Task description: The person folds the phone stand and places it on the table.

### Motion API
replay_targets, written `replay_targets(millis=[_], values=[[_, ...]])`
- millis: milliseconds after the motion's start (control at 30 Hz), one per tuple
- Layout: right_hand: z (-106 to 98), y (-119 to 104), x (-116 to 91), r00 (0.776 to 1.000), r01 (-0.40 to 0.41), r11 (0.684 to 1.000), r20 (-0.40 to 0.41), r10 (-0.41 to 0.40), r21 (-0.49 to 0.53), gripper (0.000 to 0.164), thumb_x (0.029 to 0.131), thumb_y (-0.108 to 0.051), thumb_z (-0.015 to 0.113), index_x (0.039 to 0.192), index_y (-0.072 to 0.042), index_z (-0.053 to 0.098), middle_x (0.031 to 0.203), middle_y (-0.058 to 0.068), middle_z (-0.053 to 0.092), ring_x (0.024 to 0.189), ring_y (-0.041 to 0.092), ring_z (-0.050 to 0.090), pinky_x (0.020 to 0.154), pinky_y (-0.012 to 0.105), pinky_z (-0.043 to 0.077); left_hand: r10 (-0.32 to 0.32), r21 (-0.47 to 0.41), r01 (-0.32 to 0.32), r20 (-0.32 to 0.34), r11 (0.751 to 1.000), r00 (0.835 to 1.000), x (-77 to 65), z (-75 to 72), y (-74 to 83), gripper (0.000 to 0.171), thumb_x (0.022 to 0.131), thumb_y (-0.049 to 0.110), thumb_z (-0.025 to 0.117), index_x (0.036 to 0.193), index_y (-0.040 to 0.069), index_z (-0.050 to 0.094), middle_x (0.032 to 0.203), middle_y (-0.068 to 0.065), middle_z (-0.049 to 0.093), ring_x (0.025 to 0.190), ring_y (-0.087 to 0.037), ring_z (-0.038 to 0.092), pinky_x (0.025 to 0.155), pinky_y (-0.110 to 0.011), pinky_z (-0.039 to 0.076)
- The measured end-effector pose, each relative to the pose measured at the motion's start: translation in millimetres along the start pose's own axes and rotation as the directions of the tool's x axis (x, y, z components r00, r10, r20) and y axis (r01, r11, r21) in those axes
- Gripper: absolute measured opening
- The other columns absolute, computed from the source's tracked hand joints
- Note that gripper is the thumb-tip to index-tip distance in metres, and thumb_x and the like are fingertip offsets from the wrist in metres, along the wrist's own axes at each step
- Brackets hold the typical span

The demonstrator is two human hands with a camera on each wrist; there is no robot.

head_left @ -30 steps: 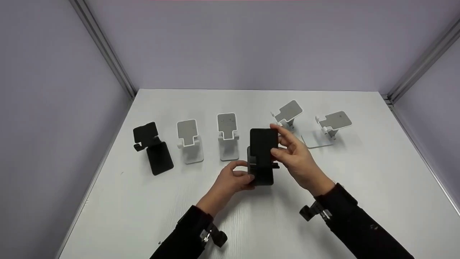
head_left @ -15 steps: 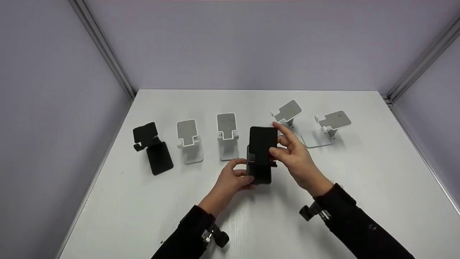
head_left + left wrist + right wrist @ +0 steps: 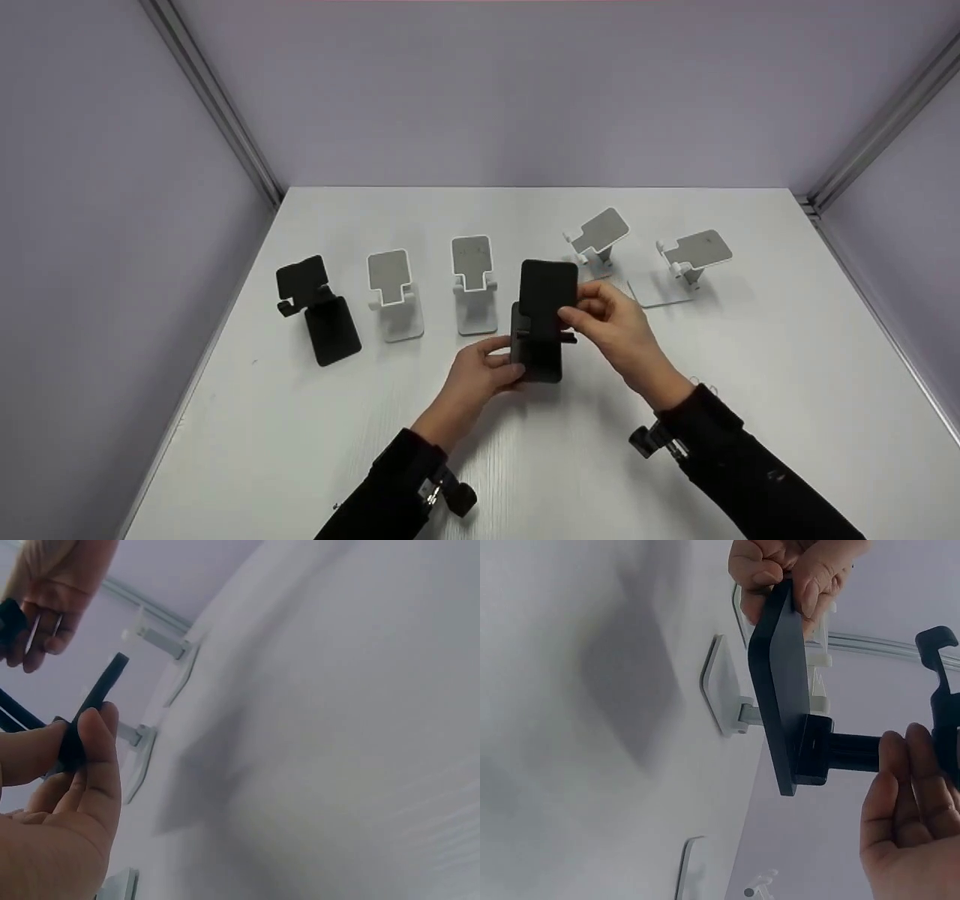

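A black phone stand is held up off the table between my two hands. My left hand pinches the edge of its flat base, thumb on one face and fingers on the other; the left wrist view shows that grip too. On the right edge of the upper plate, my right hand has its thumb against the front and its fingers behind. In the right wrist view, the base plate is tilted, with a short post leading from it to the upper part beside my right fingers.
A second black phone stand stands at the left of the white table. White phone stands stand along the back: one, another, and two angled ones at the right. Walls enclose the back and sides.
My right index finger has come down from the plate's upper corner to behind its edge. The held phone stand has shifted slightly up and left, and more of its base shows.
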State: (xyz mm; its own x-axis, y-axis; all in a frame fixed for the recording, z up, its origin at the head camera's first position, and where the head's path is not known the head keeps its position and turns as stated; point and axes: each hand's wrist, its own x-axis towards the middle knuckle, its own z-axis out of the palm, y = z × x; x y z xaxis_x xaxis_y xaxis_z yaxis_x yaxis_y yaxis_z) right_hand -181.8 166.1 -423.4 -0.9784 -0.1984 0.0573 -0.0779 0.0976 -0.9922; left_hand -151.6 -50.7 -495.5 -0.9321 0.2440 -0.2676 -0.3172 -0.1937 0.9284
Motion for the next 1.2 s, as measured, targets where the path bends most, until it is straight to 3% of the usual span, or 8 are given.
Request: replay_targets(millis=[133, 333, 567, 1200], values=[[-1.8, 1.3, 0.7, 1.0, -0.003, 1.0, 0.027, 0.004, -0.029, 0.023, 0.091, -0.012, 0.078, 0.103, 0.003, 0.065, 0.086, 0.007, 0.072, 0.084, 0.017, 0.071, 0.085, 0.031, 0.058, 0.005, 0.015, -0.005, -0.001, 1.0, 1.0, 0.1, -0.2, -0.7, 0.055, 0.089, -0.01, 0.067, 0.141, -0.01, 0.052, 0.117, -0.026, 0.071, 0.091, -0.023, 0.074, 0.078, -0.034, 0.061], [-6.3, 2.1, 1.4, 0.996, 0.001, 0.997, 0.088, 0.006, -0.081, 0.022, 0.093, -0.014, 0.077, 0.096, 0.004, 0.065, 0.081, 0.003, 0.068, 0.078, 0.014, 0.064, 0.076, 0.027, 0.054, -0.004, 0.046, 0.004, 0.013, 0.999, 1.0, 0.3, 0.2, -2.7, 0.057, 0.089, -0.008, 0.068, 0.143, -0.008, 0.051, 0.117, -0.024, 0.072, 0.093, -0.023, 0.073, 0.076, -0.032, 0.061], [-9.3, 3.4, 0.7, 0.993, 0.002, 0.995, 0.113, 0.009, -0.102, 0.02, 0.094, -0.011, 0.074, 0.094, 0.002, 0.059, 0.076, 0.0, 0.059, 0.072, 0.012, 0.056, 0.066, 0.024, 0.046, 0.005, 0.053, -0.006, 0.016, 0.999, 1.0, -0.3, 0.5, -2.6, 0.057, 0.087, -0.008, 0.067, 0.142, -0.008, 0.052, 0.116, -0.024, 0.072, 0.093, -0.023, 0.074, 0.073, -0.031, 0.061], [-6.2, 4.9, -1.2, 0.993, 0.048, 0.996, 0.108, -0.039, -0.078, 0.02, 0.095, -0.004, 0.072, 0.092, 0.007, 0.055, 0.079, 0.001, 0.056, 0.074, 0.01, 0.052, 0.067, 0.022, 0.045, -0.014, 0.034, 0.013, 0.018, 0.999, 1.0, -2.5, 3.2, -2.6, 0.059, 0.085, -0.008, 0.068, 0.142, -0.007, 0.054, 0.111, -0.023, 0.074, 0.09, -0.025, 0.076, 0.075, -0.034, 0.062]])
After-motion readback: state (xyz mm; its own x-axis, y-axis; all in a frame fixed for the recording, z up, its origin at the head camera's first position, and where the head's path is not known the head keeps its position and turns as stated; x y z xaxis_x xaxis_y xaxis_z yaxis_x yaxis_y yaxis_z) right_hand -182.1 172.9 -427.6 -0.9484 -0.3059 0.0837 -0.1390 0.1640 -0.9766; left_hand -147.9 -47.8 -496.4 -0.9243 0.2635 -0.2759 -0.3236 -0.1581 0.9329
